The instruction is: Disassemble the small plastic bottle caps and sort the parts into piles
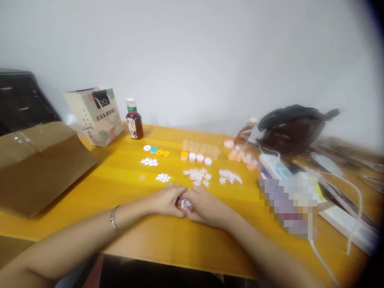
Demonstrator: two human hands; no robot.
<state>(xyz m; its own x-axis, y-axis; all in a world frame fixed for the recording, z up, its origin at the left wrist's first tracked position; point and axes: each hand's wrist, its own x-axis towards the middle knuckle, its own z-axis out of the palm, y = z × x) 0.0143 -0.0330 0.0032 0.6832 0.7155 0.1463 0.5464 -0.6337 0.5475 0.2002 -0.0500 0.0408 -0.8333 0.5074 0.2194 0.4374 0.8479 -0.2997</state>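
Observation:
My left hand [171,201] and my right hand [204,206] meet near the table's front middle, both closed around a small round whitish piece [186,205]. Its details are blurred. Just beyond them lie small white discs [163,177], white cut-out pieces [197,175] and more white pieces [229,177] to the right. Farther back are a row of clear cups [200,148], white round pieces [192,157] with an orange one [184,155], and coloured rings [159,153] at the left.
A cardboard box [42,164], a paper bag [103,116] and a dark bottle [135,123] stand at the left. Rightward are another bottle [245,132], a dark bag [292,128], white cables and a white power strip [345,226].

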